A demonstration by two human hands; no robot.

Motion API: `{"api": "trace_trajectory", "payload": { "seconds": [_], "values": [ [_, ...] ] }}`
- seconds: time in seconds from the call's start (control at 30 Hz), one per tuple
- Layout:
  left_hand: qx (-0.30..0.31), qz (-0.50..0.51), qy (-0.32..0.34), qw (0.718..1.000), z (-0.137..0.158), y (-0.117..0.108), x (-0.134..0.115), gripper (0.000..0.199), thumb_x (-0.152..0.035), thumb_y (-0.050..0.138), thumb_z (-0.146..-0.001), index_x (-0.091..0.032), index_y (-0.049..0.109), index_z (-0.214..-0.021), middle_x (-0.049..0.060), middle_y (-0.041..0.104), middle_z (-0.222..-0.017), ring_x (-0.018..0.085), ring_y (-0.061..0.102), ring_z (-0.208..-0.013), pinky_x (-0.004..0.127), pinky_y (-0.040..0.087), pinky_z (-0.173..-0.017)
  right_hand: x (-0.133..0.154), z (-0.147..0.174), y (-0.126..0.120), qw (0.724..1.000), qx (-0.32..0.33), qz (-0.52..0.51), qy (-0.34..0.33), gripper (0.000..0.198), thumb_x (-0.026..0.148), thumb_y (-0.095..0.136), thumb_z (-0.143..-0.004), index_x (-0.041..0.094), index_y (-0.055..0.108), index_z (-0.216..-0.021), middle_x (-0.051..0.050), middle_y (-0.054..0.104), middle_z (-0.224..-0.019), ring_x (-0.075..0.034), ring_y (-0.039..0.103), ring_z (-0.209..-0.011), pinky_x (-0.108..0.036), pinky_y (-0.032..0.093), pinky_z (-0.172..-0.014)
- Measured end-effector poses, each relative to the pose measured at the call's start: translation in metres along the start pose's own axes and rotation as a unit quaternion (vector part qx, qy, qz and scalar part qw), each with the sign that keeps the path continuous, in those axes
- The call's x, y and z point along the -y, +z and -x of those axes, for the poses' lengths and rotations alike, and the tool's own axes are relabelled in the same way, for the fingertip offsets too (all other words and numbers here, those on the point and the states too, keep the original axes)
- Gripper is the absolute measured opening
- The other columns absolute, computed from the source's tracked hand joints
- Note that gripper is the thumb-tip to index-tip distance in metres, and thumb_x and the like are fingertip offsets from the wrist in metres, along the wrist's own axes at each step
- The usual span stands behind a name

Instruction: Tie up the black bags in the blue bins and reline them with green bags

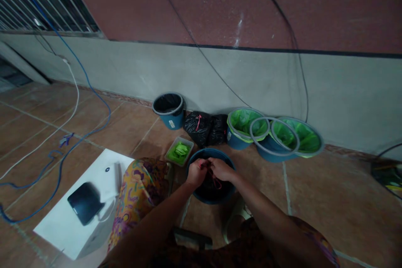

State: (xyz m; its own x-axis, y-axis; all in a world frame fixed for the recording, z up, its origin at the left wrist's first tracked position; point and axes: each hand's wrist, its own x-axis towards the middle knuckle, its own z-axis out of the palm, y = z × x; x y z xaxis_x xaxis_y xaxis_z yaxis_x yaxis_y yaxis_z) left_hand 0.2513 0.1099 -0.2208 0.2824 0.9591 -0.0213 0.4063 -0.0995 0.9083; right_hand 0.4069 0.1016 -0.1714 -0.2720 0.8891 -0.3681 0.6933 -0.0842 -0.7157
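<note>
Between my knees stands a blue bin (215,199) with a black trash bag (208,183) inside it. My left hand (197,173) is closed at the bag's gathered top, over the left part of the opening. Against it, my right hand (222,170) is closed on the same bunched plastic. A thin pink-red drawstring (217,183) hangs in a loop below the fingers. The fingertips are dark and partly hidden, so the exact grip does not show.
Left of the bin sits a clear tub (179,151) of green bags. Along the wall are a black-lined bin (168,113), tied black bags (201,127), green-lined bins (243,123) and a loose grey ring (297,142). A phone (84,203) lies on a white board (56,226); cables (84,136) cross the floor.
</note>
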Motion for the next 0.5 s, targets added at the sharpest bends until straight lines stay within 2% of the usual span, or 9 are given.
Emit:
{"api": "trace_trajectory", "payload": {
  "seconds": [0.17, 0.27, 0.5],
  "values": [
    [-0.052, -0.045, 0.016, 0.997, 0.0049, 0.0049, -0.0076, 0.026, -0.005, 0.051, -0.081, -0.020, 0.071, -0.090, 0.007, 0.069, -0.095, 0.021, 0.063, -0.094, 0.033, 0.048, -0.092, -0.0023, -0.0019, -0.0011, 0.999, 0.014, -0.035, 0.025, 0.037, 0.007, 0.037, -0.094, 0.010, 0.068, -0.114, -0.011, 0.077, -0.095, -0.012, 0.067, -0.062, -0.021, 0.048, -0.064],
    [-0.065, -0.038, -0.005, 0.997, 0.0072, 0.0077, -0.0086, 0.017, -0.009, 0.054, -0.083, -0.020, 0.066, -0.086, 0.005, 0.066, -0.090, 0.020, 0.062, -0.092, 0.033, 0.047, -0.090, -0.0064, -0.0041, 0.0003, 0.998, 0.016, -0.045, 0.027, 0.035, 0.007, 0.039, -0.092, 0.011, 0.071, -0.104, -0.007, 0.076, -0.082, -0.011, 0.064, -0.056, -0.020, 0.046, -0.058],
    [-0.065, -0.016, -0.037, 0.997, 0.0103, 0.0089, -0.0033, 0.009, -0.014, 0.060, -0.080, -0.020, 0.059, -0.074, -0.002, 0.058, -0.074, 0.015, 0.055, -0.076, 0.027, 0.043, -0.076, -0.0077, -0.0049, 0.0013, 0.999, 0.009, -0.030, 0.031, 0.026, 0.011, 0.046, -0.091, 0.014, 0.072, -0.092, -0.003, 0.073, -0.073, -0.010, 0.061, -0.053, -0.019, 0.042, -0.055]
  ]
}}
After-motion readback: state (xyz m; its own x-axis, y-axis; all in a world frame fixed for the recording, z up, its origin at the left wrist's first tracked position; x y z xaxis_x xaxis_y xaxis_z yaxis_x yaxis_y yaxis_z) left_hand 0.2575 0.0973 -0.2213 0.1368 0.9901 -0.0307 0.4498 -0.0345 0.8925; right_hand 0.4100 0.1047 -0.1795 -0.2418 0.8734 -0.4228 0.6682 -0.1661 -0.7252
